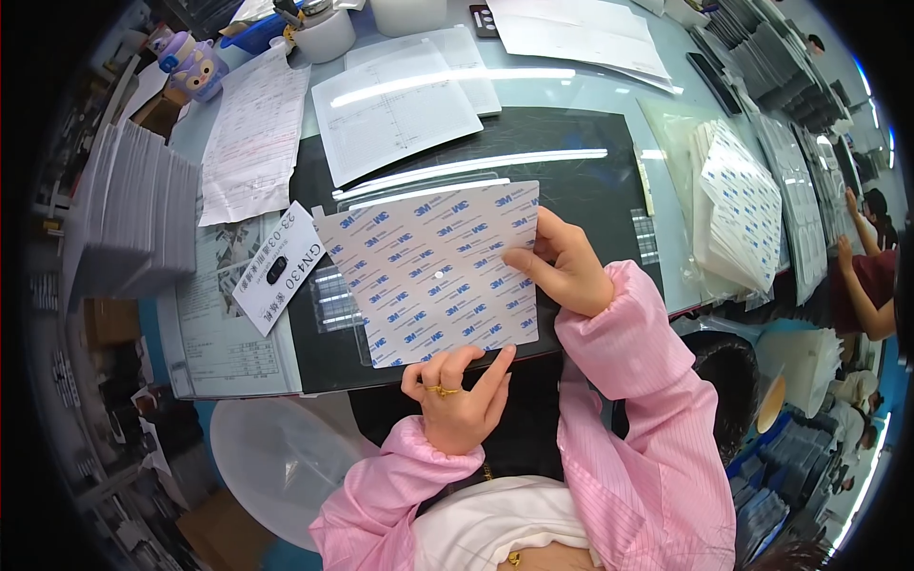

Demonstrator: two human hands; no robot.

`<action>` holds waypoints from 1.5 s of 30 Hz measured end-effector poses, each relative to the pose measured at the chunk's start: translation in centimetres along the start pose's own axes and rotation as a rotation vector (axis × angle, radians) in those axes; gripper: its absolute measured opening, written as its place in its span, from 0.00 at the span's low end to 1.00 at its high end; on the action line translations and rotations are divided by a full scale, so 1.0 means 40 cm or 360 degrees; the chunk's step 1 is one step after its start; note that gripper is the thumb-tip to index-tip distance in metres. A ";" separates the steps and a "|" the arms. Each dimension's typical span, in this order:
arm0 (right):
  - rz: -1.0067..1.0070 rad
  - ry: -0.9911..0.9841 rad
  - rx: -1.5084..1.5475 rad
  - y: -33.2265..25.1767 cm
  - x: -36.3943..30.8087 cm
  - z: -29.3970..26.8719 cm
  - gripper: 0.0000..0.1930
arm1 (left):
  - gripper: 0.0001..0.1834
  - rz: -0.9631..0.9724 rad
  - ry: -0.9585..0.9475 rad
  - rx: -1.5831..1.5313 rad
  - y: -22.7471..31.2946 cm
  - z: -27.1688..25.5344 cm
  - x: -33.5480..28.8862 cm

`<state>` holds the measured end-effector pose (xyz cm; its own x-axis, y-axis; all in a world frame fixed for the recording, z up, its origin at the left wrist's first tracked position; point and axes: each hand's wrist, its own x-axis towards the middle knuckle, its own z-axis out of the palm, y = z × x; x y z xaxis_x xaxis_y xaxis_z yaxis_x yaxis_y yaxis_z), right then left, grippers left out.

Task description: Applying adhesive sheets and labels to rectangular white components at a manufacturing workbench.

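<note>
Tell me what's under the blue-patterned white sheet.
Past the patterned sheet, edges of a clear panel show at top and lower left, over the dark mat; whatever the sheet's middle covers is hidden.

Pink pinstriped sleeves [671, 409], loose, cuffs [430, 455] gathered; white top [505, 521]; gold ring [443, 390] (slim, shiny) on left grip [461, 409].
</note>
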<state>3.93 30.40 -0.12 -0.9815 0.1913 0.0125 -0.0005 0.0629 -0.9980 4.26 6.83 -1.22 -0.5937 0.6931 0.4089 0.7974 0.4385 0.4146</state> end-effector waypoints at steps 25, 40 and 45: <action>0.0061 0.0030 0.0106 -0.005 0.000 0.003 0.19 | 0.37 -0.0341 -0.0442 0.0350 -0.455 -0.369 -0.026; 0.0072 0.0053 0.0107 -0.005 -0.001 0.011 0.17 | 0.16 0.0532 -0.0188 0.0073 -0.166 -0.281 0.044; 0.0064 0.0046 0.0143 -0.014 0.003 0.019 0.16 | 0.14 0.0658 -0.0191 0.0042 -0.207 -0.186 0.089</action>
<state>3.67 29.62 0.40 -0.9750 0.2204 -0.0274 0.0206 -0.0332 -0.9992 -5.27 1.39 2.86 -0.2082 0.8744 0.4382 0.9690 0.1234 0.2143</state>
